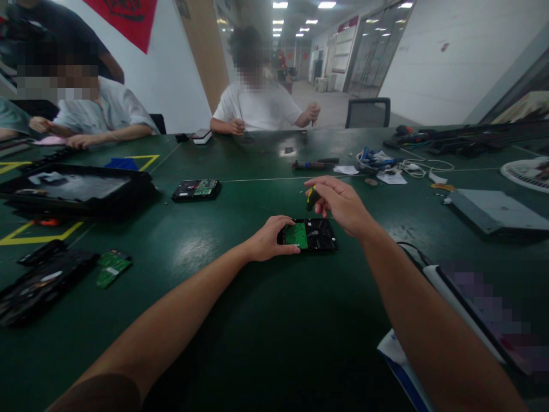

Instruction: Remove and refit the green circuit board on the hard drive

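A black hard drive (319,234) with a green circuit board (297,235) on top lies on the dark green table (266,332) in front of me. My left hand (271,237) grips the drive's left end, thumb on the near edge and fingers curled over the far edge. My right hand (341,203) hovers just above the drive, fingers pinched round a small screwdriver (312,198) with a yellow and black handle, held upright with its tip down toward the board.
A second hard drive (196,189) lies further left. A large black tray (72,189) and dark parts with a loose green board (112,267) sit at left. Tools and cables (377,161) lie at the far right, a grey case (497,209) beyond. Two people sit across the table.
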A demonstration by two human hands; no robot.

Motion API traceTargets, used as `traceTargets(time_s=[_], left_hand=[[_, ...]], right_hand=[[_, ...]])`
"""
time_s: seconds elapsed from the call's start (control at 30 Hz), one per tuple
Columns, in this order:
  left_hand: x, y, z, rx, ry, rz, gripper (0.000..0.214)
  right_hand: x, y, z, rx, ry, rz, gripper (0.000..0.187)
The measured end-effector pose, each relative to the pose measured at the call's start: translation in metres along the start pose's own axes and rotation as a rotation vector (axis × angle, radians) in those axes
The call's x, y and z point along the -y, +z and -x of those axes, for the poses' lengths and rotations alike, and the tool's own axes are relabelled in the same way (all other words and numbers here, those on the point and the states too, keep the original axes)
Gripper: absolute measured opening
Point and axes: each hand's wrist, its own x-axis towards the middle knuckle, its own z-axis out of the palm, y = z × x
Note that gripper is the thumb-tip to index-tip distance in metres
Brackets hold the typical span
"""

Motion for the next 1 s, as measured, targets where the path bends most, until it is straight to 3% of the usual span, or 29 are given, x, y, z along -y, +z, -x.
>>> traceTargets(time_s=[0.23, 0.57, 0.8, 1.0], left_hand=[[0.0000, -0.0008, 0.0000, 0.009, -0.002, 0.001, 0.077], [0.0019, 0.0012, -0.0003, -0.004, 0.014, -0.010, 0.076], [-0.0007, -0.0007, 0.0005, 0.002, 0.004, -0.005, 0.076], [-0.0033, -0.0025, 0.0009, 0.011, -0.011, 0.017, 0.075]], right_hand=[[0.0021, -0.0013, 0.0016, -0.079, 0.000, 0.080, 0.026], [0.0043, 0.0024, 0.0017, 0.065, 0.027, -0.042, 0.031], [0.0038, -0.0011, 0.0016, 0.005, -0.025, 0.079, 0.027], [0.0050, -0.0021, 0.0029, -0.019, 0.024, 0.075, 0.026]])
